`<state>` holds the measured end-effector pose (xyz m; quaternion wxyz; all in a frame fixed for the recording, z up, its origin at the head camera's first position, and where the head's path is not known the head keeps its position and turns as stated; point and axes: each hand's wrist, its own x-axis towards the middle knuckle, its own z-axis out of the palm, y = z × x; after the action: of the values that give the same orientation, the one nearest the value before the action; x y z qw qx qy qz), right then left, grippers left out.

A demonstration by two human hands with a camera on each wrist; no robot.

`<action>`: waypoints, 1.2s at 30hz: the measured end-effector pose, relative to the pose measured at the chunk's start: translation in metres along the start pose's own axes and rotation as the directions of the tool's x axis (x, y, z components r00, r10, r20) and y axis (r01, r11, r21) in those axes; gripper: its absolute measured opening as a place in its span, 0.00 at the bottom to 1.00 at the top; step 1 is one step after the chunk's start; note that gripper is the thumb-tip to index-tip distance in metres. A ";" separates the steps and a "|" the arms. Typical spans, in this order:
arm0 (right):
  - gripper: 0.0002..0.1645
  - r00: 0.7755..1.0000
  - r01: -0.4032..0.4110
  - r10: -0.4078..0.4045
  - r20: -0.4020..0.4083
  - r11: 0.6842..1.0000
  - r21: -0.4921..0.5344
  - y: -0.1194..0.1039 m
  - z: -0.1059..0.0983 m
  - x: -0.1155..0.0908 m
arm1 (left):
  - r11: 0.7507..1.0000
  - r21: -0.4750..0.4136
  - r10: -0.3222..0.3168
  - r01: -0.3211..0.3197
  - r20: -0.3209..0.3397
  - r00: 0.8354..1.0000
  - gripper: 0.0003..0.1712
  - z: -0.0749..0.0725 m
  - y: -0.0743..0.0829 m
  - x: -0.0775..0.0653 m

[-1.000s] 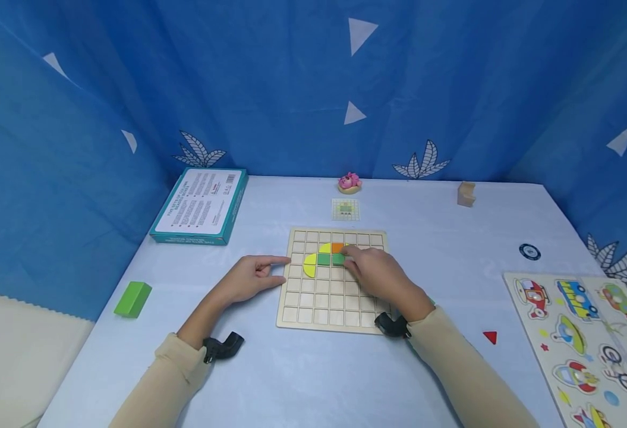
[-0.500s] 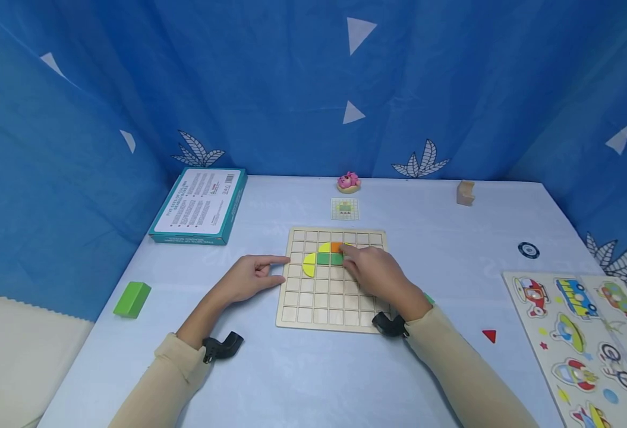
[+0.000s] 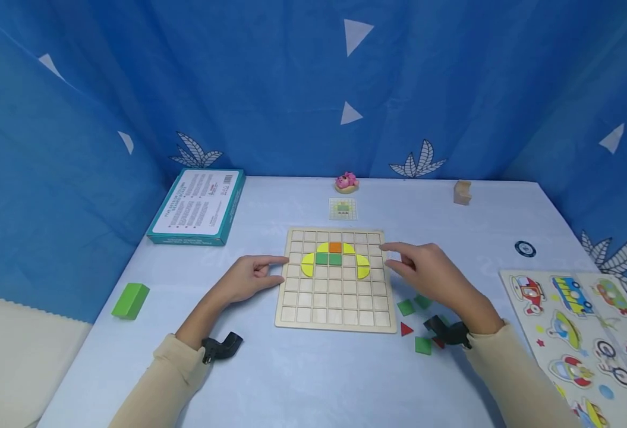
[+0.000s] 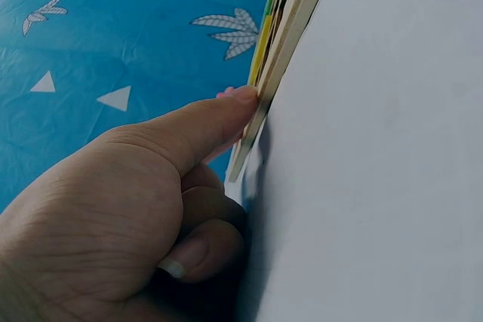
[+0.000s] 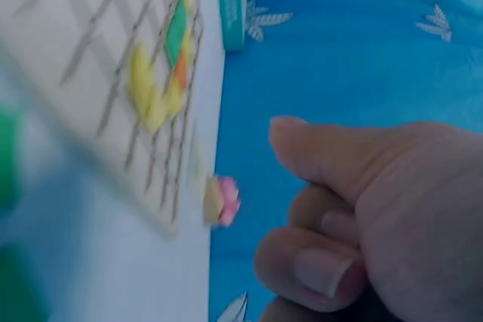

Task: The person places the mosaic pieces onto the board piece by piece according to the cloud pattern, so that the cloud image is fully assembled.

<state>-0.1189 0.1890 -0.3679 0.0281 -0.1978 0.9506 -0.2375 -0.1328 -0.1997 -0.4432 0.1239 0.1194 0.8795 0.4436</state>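
Observation:
A wooden grid board (image 3: 334, 303) lies on the table. On it sit an orange square (image 3: 335, 247), two green squares (image 3: 328, 259) side by side, and several yellow rounded pieces (image 3: 363, 267). My left hand (image 3: 245, 279) touches the board's left edge with outstretched index finger and thumb, its other fingers folded; in the left wrist view the thumb (image 4: 219, 122) meets the edge. My right hand (image 3: 433, 276) hovers at the board's right edge, thumb and index finger apart, nothing between them. Loose green squares (image 3: 423, 345) and red triangles (image 3: 406, 329) lie below it, partly hidden by the wrist camera.
Behind the board lie a small pattern card (image 3: 342, 208) and a pink figurine (image 3: 347, 182). A teal box (image 3: 198, 205) and a green block (image 3: 131, 301) are on the left. To the right are a picture puzzle board (image 3: 586, 327), a round black disc (image 3: 525, 249) and a wooden block (image 3: 462, 192).
My right hand has let go of the second green square and moved right, off the board's middle, uncovering the yellow pieces on the right and the loose pieces. The left hand stays put.

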 end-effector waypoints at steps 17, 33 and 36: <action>0.27 0.984 -0.151 0.146 0.100 0.987 0.054 0.055 0.011 -0.071 | 1.000 0.001 -0.025 0.025 0.002 1.000 0.24 0.000 -0.001 -0.002; 0.23 0.992 -0.126 0.126 0.011 0.992 -0.021 0.053 0.020 -0.067 | 1.000 0.002 -0.009 0.009 0.000 1.000 0.25 -0.001 0.002 -0.004; 0.23 0.992 -0.128 0.128 -0.007 0.991 -0.038 0.049 0.019 -0.064 | 1.000 0.011 -0.003 0.003 -0.005 1.000 0.25 -0.001 0.002 -0.002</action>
<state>-0.0750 0.2452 -0.4105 0.0373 -0.1363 0.9658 -0.2172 -0.1308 -0.2000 -0.4410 0.1216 0.1174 0.8825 0.4388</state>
